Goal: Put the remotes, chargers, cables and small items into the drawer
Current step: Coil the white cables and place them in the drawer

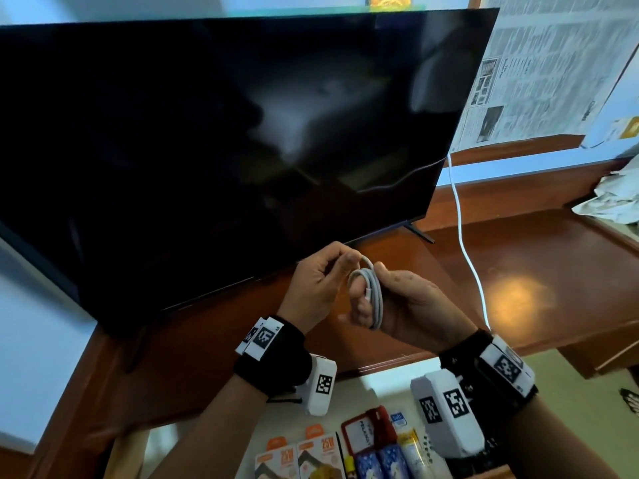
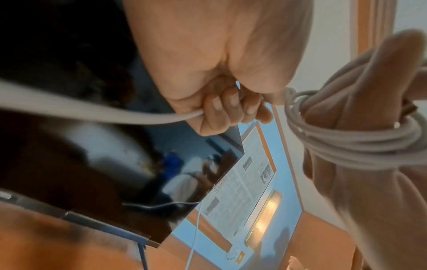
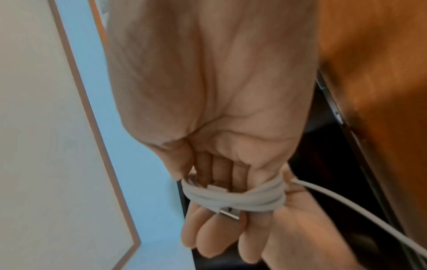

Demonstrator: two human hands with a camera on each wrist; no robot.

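A white cable [image 1: 375,305] is wound in several loops round the fingers of my right hand [image 1: 366,292], whose thumb presses on the coil. Seen in the right wrist view, the coil [image 3: 233,199] crosses the fingers with a metal plug [image 3: 228,213] lying on them. My left hand [image 1: 340,262] grips the cable's free strand in a fist [image 2: 221,109], just left of the coil. Both hands hover in front of the TV's lower edge. Below them the drawer [image 1: 380,382] stands open, holding orange charger boxes [image 1: 321,451], a red case [image 1: 366,430] and blue packs [image 1: 380,461].
A large dark TV [image 1: 207,133] stands on the brown wooden cabinet [image 1: 536,271]. Another white cable [image 1: 463,236] hangs from behind the TV down across the cabinet top. Newspaper [image 1: 536,63] covers the wall at the right. Crumpled white material [image 1: 615,195] lies at the far right.
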